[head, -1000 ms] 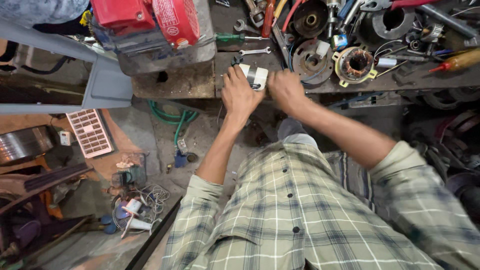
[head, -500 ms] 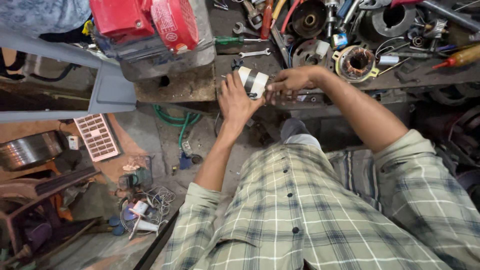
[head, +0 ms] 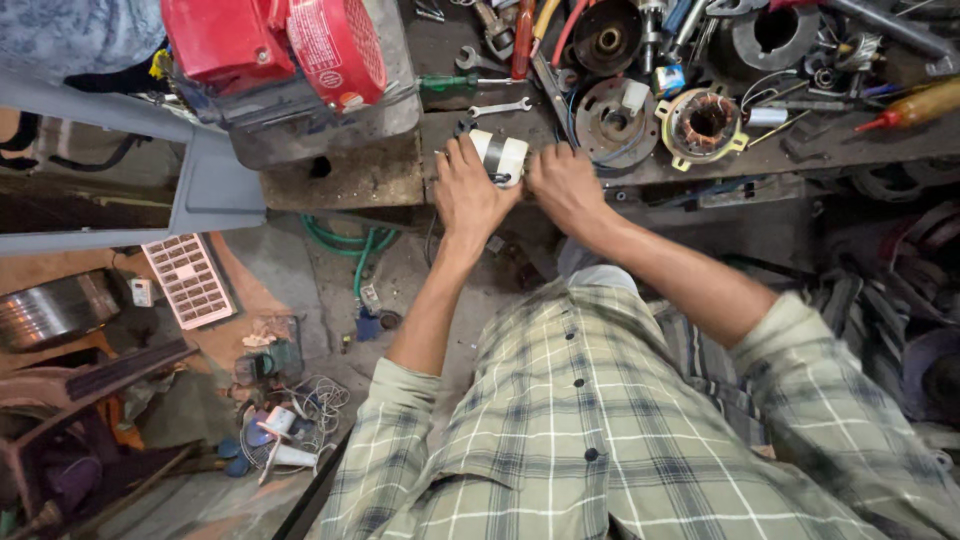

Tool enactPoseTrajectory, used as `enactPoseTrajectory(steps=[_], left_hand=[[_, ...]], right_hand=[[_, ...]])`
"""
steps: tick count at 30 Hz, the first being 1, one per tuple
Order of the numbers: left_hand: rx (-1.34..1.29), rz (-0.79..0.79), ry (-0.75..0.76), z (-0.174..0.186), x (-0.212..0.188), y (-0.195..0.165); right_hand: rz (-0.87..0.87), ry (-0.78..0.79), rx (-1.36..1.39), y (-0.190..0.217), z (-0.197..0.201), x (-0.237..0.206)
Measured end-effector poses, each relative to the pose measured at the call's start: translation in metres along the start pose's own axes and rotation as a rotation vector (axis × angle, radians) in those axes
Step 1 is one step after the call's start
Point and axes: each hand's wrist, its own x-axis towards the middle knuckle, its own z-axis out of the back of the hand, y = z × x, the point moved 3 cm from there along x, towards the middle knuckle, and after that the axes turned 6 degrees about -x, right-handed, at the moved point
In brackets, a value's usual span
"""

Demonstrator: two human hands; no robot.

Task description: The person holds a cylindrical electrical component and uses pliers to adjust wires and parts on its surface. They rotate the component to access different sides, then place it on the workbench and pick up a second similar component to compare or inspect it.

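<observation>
At the upper centre of the frame, the left hand (head: 468,195) and the right hand (head: 562,185) both grasp a small white cylindrical capacitor (head: 500,157) at the workbench (head: 350,180) edge. Farther up lie a wrench (head: 497,107) and a copper-wound stator (head: 706,120).

1. Both hands meet at the front edge of the counter (head: 350,180), closed around a small white cylinder with a dark band (head: 500,157).
2. The left hand (head: 468,190) wraps it from the left, fingers over the top; the right hand (head: 565,185) presses in from the right.
3. Just behind lie a spanner (head: 500,107), a green-handled screwdriver (head: 450,83) and a copper-wound stator (head: 705,120).
4. A red engine (head: 270,45) stands to the left.
5. A green hose (head: 350,240) curls on the floor below.
</observation>
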Motion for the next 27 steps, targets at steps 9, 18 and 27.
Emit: enactPoseTrajectory(steps=[9,18,27], left_hand=[[0.042,-0.031,-0.049,0.008,-0.005,-0.004],[-0.019,0.030,-0.032,0.000,-0.004,-0.002],[0.030,0.028,-0.025,0.003,-0.003,-0.005]], right_hand=[[-0.123,0.265,0.502,-0.026,0.010,0.007],[0.018,-0.260,0.245,-0.008,0.034,0.008],[-0.027,0.185,0.473,-0.035,0.012,0.012]])
